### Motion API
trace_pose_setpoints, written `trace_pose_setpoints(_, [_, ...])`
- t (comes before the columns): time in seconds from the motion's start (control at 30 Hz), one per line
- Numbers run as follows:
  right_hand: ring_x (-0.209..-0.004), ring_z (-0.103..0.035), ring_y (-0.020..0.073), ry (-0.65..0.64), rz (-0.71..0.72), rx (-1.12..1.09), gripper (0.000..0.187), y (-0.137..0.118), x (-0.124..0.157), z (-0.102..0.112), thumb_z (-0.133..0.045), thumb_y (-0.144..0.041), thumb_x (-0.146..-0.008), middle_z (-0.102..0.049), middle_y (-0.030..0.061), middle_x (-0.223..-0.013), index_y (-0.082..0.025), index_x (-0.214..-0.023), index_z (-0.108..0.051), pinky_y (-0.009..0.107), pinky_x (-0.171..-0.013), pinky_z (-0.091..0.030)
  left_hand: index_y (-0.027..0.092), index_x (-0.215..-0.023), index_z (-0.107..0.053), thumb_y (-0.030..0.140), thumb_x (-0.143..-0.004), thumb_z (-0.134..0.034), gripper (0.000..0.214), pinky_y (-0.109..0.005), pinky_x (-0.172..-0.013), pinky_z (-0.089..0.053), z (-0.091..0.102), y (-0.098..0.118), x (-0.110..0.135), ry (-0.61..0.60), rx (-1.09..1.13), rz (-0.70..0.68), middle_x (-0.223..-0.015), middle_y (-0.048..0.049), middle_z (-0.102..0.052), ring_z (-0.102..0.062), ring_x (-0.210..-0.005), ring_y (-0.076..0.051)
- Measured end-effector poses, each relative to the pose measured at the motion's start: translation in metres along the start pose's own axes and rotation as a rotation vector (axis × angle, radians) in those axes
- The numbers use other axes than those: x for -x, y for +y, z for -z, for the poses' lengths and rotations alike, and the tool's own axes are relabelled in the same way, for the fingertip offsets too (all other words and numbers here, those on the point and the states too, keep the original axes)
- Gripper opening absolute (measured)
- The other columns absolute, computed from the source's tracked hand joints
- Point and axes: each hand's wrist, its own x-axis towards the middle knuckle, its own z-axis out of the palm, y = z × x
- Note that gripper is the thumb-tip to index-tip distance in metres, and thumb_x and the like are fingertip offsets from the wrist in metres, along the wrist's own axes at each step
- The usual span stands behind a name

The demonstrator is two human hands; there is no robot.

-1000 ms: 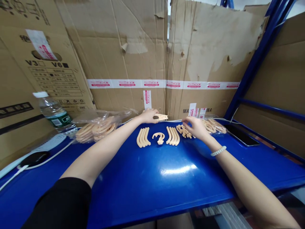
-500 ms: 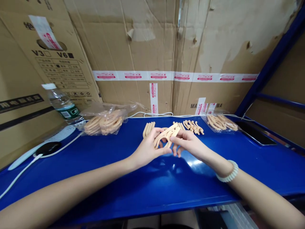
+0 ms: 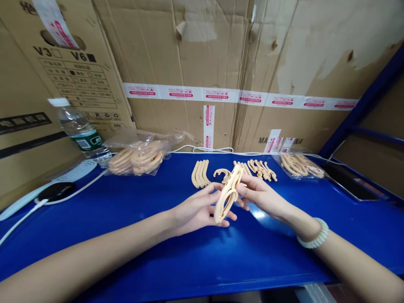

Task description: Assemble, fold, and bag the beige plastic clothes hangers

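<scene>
A beige folding clothes hanger [image 3: 227,195], folded into a narrow bundle, is held up over the table, tilted with its upper end to the right. My right hand [image 3: 263,193] pinches the upper part between thumb and fingers. My left hand [image 3: 195,208] is curled round the lower part, its thumb at the near side and fingertips passing behind. Just beyond them on the table lie a hook piece [image 3: 222,173], a row of curved beige arms [image 3: 200,174] at left, and several more arms [image 3: 242,167] and wavy pieces [image 3: 262,169] at right, partly hidden by the hanger and my right hand.
Clear bags of beige hangers stand at back left [image 3: 139,158] and back right [image 3: 299,164]. A water bottle [image 3: 80,132], a pale blue brush-like item [image 3: 75,171] and a black puck [image 3: 57,192] with a white cable are at left. A phone [image 3: 349,182] lies right; cardboard [image 3: 176,126] walls the back.
The hanger has turned from a spread, sideways pose to a steeper, narrower one. My left hand has loosened and lowered a little. The view has shifted slightly.
</scene>
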Motion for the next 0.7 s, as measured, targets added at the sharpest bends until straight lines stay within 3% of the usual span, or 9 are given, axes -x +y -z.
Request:
trace_pose_setpoints(0.13, [-0.058,-0.053,0.0073,0.052,-0.01,0.075,0.03,0.003,0.001,-0.005,-0.071,-0.039,-0.088,-0.061,0.0002,-0.08,-0.016,-0.104,-0.059,0.017,-0.046,-0.046,0.021,-0.122,-0.061,0.029,-0.079,-0.083,0.049,-0.033,-0.079,-0.052,-0.001,-0.007,0.002,0.054,-0.101,0.022,-0.109,-0.0079,-0.066,-0.066,-0.086,-0.018])
trace_pose_setpoints(0.27, [-0.052,-0.055,0.0076,0.086,-0.089,0.055,0.034,0.003,0.002,-0.011,-0.074,-0.036,-0.085,-0.062,-0.0006,-0.078,-0.017,-0.108,-0.058,0.018,-0.042,-0.049,0.013,-0.108,-0.068,0.037,-0.082,-0.079,0.037,-0.028,-0.078,-0.049,-0.006,-0.015,0.001,0.125,-0.244,-0.032,-0.102,-0.0102,-0.069,-0.064,-0.09,-0.018])
trace_pose_setpoints(0.47, [-0.049,-0.062,0.0128,0.074,-0.206,-0.169,0.04,0.0,0.002,-0.007,-0.065,-0.052,-0.09,-0.067,0.0026,-0.072,-0.015,-0.105,-0.059,0.022,-0.041,-0.053,0.013,-0.1,-0.066,0.043,-0.079,-0.08,0.039,-0.035,-0.081,-0.053,-0.007,-0.012,-0.002,0.292,-0.26,-0.149,-0.092,-0.0086,-0.071,-0.067,-0.082,-0.02])
trace_pose_setpoints(0.6, [-0.051,-0.067,0.0172,0.081,-0.316,-0.324,0.052,-0.003,0.0,0.001,-0.053,-0.064,-0.092,-0.068,0.0064,-0.073,-0.013,-0.098,-0.063,0.025,-0.042,-0.054,0.013,-0.097,-0.066,0.045,-0.076,-0.083,0.042,-0.037,-0.088,-0.055,-0.007,-0.009,-0.002,0.438,-0.225,-0.24,-0.096,-0.0092,-0.073,-0.068,-0.089,-0.021])
trace_pose_setpoints(0.7, [-0.057,-0.069,0.0184,0.102,-0.319,-0.34,0.055,-0.009,0.0,0.002,-0.062,-0.066,-0.086,-0.069,0.0081,-0.075,-0.011,-0.09,-0.066,0.026,-0.048,-0.058,0.013,-0.098,-0.066,0.048,-0.077,-0.081,0.043,-0.037,-0.092,-0.055,-0.008,-0.007,-0.002,0.515,-0.228,-0.297,-0.1,-0.0116,-0.075,-0.069,-0.098,-0.024])
